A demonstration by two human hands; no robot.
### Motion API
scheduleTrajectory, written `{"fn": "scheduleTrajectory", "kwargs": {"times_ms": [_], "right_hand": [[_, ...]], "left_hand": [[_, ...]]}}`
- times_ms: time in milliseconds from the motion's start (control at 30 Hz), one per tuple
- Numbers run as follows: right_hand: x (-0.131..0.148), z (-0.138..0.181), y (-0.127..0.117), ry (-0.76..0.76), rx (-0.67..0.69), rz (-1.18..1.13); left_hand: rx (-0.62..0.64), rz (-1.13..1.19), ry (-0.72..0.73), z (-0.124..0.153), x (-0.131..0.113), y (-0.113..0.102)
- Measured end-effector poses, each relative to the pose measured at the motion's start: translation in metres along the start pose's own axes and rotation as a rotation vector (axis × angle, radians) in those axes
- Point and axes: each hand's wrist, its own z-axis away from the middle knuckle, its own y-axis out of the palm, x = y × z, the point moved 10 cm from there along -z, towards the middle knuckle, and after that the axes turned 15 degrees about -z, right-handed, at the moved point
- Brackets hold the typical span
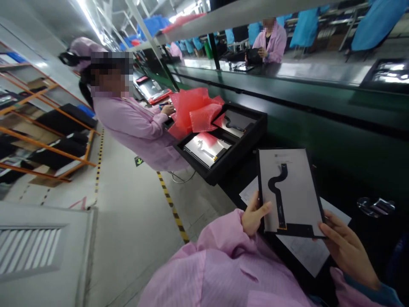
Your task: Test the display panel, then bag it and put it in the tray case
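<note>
A flat display panel with a grey back, black border and a curved black flex cable is held up in front of me. My left hand grips its lower left edge, thumb on the grey face. My right hand supports its lower right corner from beneath, fingers curled at the edge. Both arms wear pink sleeves. White paper sheets lie on the dark bench under the panel.
A black tray holds two similar panels and red bubble wrap. A co-worker in a pink coat stands left of it. The green conveyor runs behind; another person sits across. Orange racks line the aisle at left.
</note>
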Motion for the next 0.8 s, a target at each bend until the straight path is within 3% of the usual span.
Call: {"fn": "scheduleTrajectory", "kwargs": {"times_ms": [100, 200, 333, 467, 533, 667, 800], "right_hand": [[0.004, 0.005, 0.003, 0.017, -0.006, 0.051], [0.008, 0.006, 0.010, -0.009, 0.032, 0.088], [0.007, -0.001, 0.020, -0.079, 0.129, 0.178], [-0.005, -0.012, 0.011, -0.072, 0.091, 0.291], [-0.008, -0.014, 0.006, -0.063, 0.062, 0.303], [-0.003, -0.010, 0.007, -0.064, 0.039, 0.263], [0.007, -0.004, 0.031, -0.058, 0.100, 0.182]], "left_hand": [[0.017, 0.073, -0.082, -0.007, 0.000, -0.003], [0.021, 0.081, -0.101, -0.019, -0.021, -0.013], [-0.044, 0.051, -0.051, -0.058, -0.083, -0.040], [-0.200, 0.062, 0.019, -0.123, -0.151, -0.071], [-0.274, 0.073, 0.034, -0.152, -0.171, -0.082], [-0.336, 0.096, 0.051, -0.167, -0.173, -0.090], [-0.204, 0.075, 0.022, -0.140, -0.145, -0.072]]}}
